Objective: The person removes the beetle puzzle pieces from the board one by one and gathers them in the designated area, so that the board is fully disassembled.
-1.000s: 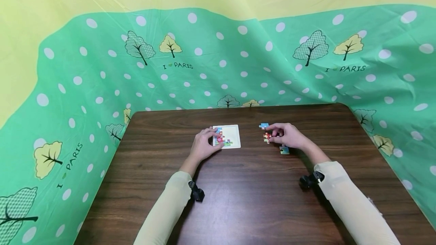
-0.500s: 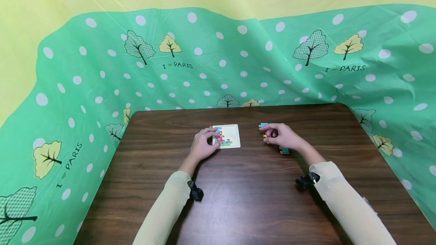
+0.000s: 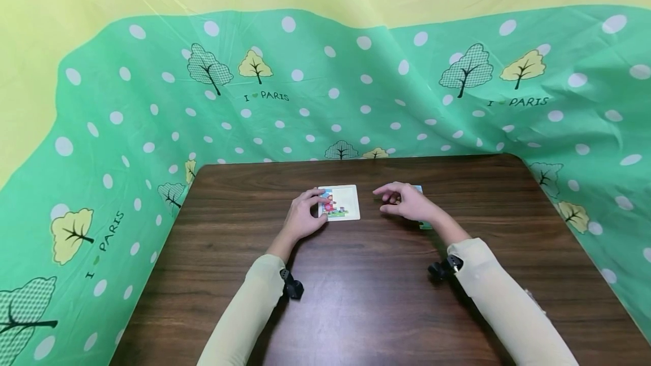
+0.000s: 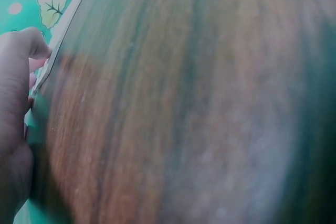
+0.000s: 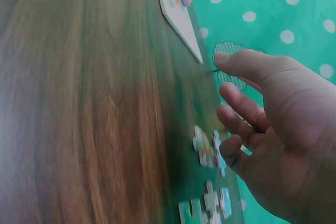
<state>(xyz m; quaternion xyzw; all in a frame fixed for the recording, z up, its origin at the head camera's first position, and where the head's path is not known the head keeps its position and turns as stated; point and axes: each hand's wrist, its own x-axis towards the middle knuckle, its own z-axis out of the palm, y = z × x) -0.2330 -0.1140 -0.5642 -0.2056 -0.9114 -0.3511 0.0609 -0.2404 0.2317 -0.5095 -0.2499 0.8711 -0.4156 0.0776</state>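
Note:
A white square jigsaw puzzle tray [image 3: 351, 214] lies on the table with colourful pieces fitted along its left and near parts. My left hand [image 3: 303, 216] holds the tray by its left side, curled fingers over the picture and thumb at the near edge. In the left wrist view the thumb [image 4: 39, 45] meets the pale tray rim [image 4: 68, 19]. My right hand [image 3: 413, 202] hovers right of the tray, fingers reaching left and thumb apart from them, nothing seen between. Below it lie loose puzzle pieces, among them a green-edged piece [image 3: 425, 225] and a blue one [image 3: 418, 188], partly hidden.
The dark wooden table [image 3: 356, 287] extends around both hands. Behind it hangs a green dotted curtain [image 3: 285, 112] with printed trees. Several loose pieces [image 5: 211, 203] lie together under my right palm. Each wrist carries a small black camera [image 3: 292, 286].
My right hand has shifted left toward the tray, over the loose pieces, and its fingers have straightened. Blue and red pieces seen before are now covered by it. My left hand stays in place.

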